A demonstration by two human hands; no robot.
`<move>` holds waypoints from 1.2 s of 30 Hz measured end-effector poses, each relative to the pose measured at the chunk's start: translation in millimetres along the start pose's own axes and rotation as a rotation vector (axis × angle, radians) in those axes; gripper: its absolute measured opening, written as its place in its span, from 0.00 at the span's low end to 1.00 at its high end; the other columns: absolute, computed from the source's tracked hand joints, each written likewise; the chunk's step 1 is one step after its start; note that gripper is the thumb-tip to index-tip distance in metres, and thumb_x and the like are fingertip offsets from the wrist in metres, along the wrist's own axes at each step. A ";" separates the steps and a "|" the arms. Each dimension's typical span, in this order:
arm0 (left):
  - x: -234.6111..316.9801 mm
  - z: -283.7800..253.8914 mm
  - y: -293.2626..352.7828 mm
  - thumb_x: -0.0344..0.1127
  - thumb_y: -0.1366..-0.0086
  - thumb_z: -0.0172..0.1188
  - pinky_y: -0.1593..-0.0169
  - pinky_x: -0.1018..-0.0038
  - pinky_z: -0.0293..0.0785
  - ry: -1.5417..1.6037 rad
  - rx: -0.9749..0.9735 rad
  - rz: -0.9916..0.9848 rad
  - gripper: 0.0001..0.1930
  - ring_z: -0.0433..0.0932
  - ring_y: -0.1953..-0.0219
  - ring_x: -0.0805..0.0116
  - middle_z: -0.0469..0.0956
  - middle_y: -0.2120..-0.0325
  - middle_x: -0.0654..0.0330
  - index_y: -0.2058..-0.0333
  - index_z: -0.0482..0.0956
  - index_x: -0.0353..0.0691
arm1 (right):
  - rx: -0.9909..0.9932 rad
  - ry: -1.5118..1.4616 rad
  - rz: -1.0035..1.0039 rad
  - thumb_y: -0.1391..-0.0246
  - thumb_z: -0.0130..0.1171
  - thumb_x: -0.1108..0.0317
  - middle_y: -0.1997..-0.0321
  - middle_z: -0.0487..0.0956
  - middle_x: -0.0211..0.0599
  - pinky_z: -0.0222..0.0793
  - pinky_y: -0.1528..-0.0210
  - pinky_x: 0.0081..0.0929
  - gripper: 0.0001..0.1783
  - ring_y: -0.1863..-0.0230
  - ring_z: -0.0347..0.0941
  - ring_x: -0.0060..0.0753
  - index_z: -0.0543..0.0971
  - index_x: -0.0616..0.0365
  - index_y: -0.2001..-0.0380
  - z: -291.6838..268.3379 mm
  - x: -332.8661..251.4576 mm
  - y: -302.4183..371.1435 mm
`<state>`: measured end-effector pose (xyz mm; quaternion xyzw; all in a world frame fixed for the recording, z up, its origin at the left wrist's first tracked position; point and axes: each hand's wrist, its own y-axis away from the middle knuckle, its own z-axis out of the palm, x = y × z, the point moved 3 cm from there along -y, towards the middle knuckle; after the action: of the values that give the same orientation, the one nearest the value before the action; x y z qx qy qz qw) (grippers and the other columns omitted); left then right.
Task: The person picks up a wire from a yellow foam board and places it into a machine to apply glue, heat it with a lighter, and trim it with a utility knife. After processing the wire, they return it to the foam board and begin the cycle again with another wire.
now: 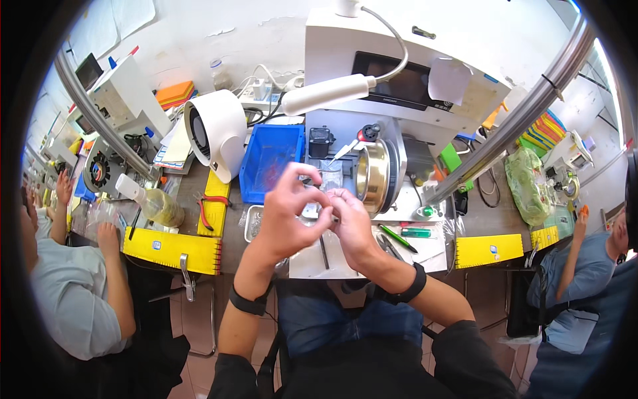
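Note:
In front of the machine, my left hand (282,216) and my right hand (353,229) are raised close together. The left thumb and index finger curl into a ring, their tips pinched beside the right fingertips. Whatever lies between the fingers is too small to make out. My right fingers are bunched together. Just beyond the right hand stands the machine's brass-coloured ring (363,178). A blue bin (249,166) lies past the left hand, with a small clear tray (251,225) beside that wrist. A white work surface (306,265) lies under both hands.
A white lamp arm (329,94) hangs above. At left stand a white fan (222,136), a clear bottle (159,203) and red-handled pliers (207,211). A green pen (399,239) lies at right. Yellow strips (488,250) edge the table. People sit on both sides.

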<state>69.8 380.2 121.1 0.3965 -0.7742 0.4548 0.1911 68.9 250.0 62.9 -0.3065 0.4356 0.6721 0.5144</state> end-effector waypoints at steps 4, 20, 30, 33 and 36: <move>-22.8 -29.8 -24.3 0.32 0.40 0.56 0.69 0.81 0.57 1.032 0.329 -0.343 0.06 0.62 0.74 0.82 0.68 0.69 0.65 0.68 0.77 0.36 | -0.004 0.011 0.024 0.36 0.50 0.65 0.69 0.70 0.29 0.68 0.67 0.24 0.07 0.68 0.68 0.22 0.71 0.58 0.63 -0.4 0.1 2.5; -28.0 47.5 -110.1 0.61 0.28 0.35 0.40 0.71 0.57 0.412 -0.347 -0.429 0.32 0.67 0.45 0.65 0.73 0.46 0.54 0.49 0.76 0.40 | 0.017 0.025 -0.013 0.36 0.50 0.65 0.70 0.69 0.30 0.65 0.68 0.23 0.08 0.70 0.65 0.22 0.71 0.59 0.62 8.5 -4.1 0.5; -28.0 44.7 -108.2 0.60 0.28 0.35 0.36 0.69 0.53 0.357 -0.279 -0.336 0.32 0.64 0.40 0.64 0.70 0.42 0.53 0.44 0.73 0.41 | 0.041 0.003 -0.025 0.36 0.51 0.65 0.70 0.69 0.31 0.64 0.69 0.23 0.09 0.70 0.65 0.22 0.70 0.60 0.63 9.9 -5.2 -1.9; -25.8 39.7 -105.6 0.60 0.29 0.37 0.42 0.68 0.63 0.299 -0.256 -0.304 0.34 0.71 0.48 0.60 0.76 0.51 0.48 0.43 0.70 0.34 | 0.045 0.002 -0.028 0.36 0.50 0.64 0.70 0.69 0.30 0.64 0.69 0.23 0.09 0.70 0.65 0.21 0.70 0.59 0.63 10.7 -4.2 -0.7; -25.2 39.8 -107.4 0.61 0.29 0.37 0.41 0.67 0.63 0.245 -0.310 -0.346 0.34 0.72 0.47 0.57 0.76 0.51 0.46 0.44 0.71 0.34 | 0.051 -0.004 -0.028 0.36 0.50 0.64 0.71 0.70 0.30 0.64 0.69 0.23 0.08 0.70 0.65 0.21 0.70 0.58 0.63 7.8 -3.3 -1.8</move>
<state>172.4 328.0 143.5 0.4311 -0.7264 0.3359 0.4168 71.9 255.8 68.6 -0.2981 0.4475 0.6541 0.5320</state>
